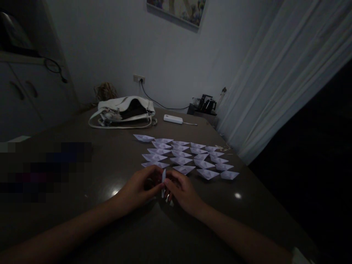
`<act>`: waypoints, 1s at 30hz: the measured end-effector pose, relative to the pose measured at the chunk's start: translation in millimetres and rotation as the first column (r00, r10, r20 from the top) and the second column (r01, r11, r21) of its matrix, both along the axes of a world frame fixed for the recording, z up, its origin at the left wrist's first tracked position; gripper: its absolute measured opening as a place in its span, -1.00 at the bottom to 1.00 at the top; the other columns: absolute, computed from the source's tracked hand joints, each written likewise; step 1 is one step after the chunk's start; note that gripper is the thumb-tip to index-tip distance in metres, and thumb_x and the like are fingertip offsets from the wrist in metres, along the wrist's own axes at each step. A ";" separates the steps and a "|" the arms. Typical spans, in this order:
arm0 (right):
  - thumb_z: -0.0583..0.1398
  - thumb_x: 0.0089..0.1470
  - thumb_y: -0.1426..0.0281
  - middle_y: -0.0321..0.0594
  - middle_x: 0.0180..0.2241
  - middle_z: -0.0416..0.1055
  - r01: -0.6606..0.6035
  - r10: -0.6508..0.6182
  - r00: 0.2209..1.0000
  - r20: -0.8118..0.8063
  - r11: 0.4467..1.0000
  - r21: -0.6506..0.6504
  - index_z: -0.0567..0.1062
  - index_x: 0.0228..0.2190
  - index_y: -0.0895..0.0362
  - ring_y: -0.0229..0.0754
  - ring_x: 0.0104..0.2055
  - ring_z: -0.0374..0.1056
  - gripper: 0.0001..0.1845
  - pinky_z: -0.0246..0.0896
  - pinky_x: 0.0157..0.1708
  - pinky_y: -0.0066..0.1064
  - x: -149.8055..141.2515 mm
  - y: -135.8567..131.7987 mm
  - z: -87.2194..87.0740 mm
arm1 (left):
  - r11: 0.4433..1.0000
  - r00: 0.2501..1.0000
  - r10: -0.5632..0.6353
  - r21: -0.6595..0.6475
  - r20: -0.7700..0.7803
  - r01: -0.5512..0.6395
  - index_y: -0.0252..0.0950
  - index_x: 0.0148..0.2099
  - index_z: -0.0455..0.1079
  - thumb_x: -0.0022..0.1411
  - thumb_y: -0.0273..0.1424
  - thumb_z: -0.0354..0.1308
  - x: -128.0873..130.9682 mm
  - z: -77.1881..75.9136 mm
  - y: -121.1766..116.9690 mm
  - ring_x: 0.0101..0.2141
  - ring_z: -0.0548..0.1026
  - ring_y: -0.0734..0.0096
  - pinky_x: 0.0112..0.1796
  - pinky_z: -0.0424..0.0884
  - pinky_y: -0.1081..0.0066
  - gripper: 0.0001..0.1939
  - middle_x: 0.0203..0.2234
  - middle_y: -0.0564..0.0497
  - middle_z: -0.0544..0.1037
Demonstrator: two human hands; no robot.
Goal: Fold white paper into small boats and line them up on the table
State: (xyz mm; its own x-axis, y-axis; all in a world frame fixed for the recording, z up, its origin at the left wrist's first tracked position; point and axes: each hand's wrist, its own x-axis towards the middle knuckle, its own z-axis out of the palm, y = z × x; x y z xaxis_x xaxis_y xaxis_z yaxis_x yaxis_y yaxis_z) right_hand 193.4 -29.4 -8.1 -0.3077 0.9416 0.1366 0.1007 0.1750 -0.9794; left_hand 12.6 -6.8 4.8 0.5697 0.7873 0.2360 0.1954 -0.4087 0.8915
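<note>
Between my two hands a small piece of folded white paper [164, 176] stands on edge, seen almost edge-on, so its full shape is hidden. My left hand [145, 185] pinches it from the left with thumb and fingers. From the right, my right hand [182, 189] grips the same paper, its thumb close to the left thumb. Just beyond my fingers, several white paper boats [183, 169] sit in rough rows on the dark table. One boat [154, 165] lies right behind my left hand, partly covered by it.
A white handbag [123, 110] with its strap lies at the back left of the table [115, 150]. Right of it is a white power bank [173, 119] with a short cable. A black kettle [209, 105] stands beyond the far edge, near a pale curtain [247, 91].
</note>
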 end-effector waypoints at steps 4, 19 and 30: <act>0.16 0.16 0.14 -0.29 -0.46 0.36 -0.002 0.002 1.000 0.019 1.000 0.007 0.43 -0.19 0.18 -0.33 -0.53 0.31 -0.65 0.22 -0.60 -0.53 0.2 0.3 -0.6 | 1.000 1.000 -0.003 0.009 0.001 0.003 -0.28 -0.13 0.31 0.26 -0.34 0.11 0.0 -0.4 0.4 -0.30 0.52 0.31 -0.28 0.47 0.32 -0.83 -0.30 -0.02 0.50; 0.20 0.13 0.13 -0.30 -0.48 0.37 0.016 -0.014 0.999 0.050 1.000 -0.024 0.41 -0.19 0.18 -0.32 -0.55 0.31 -0.62 0.23 -0.59 -0.50 -0.5 -0.3 0.8 | 1.000 1.000 -0.003 0.015 0.012 0.003 -0.30 -0.14 0.30 0.24 -0.37 0.11 -1.3 0.5 -2.7 -0.29 0.51 0.29 -0.28 0.48 0.31 -0.84 -0.30 -0.03 0.48; 0.19 0.13 0.16 -0.32 -0.49 0.35 0.012 -0.011 0.999 0.046 1.000 -0.024 0.41 -0.20 0.17 -0.34 -0.57 0.29 -0.66 0.22 -0.61 -0.51 -0.5 0.2 -0.7 | 1.000 1.000 -0.004 0.023 0.007 0.004 -0.28 -0.14 0.32 0.23 -0.39 0.10 -1.4 1.7 -1.5 -0.29 0.51 0.32 -0.26 0.48 0.33 -0.85 -0.31 0.00 0.48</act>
State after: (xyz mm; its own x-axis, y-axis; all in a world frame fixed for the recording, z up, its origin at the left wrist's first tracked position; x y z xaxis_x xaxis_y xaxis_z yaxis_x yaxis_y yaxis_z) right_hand 192.9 -29.2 -8.7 -0.3025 0.9479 0.0997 0.1473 0.1498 -0.9777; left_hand 11.2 -8.3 6.5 0.5709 0.7794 0.2582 0.1877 -0.4301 0.8831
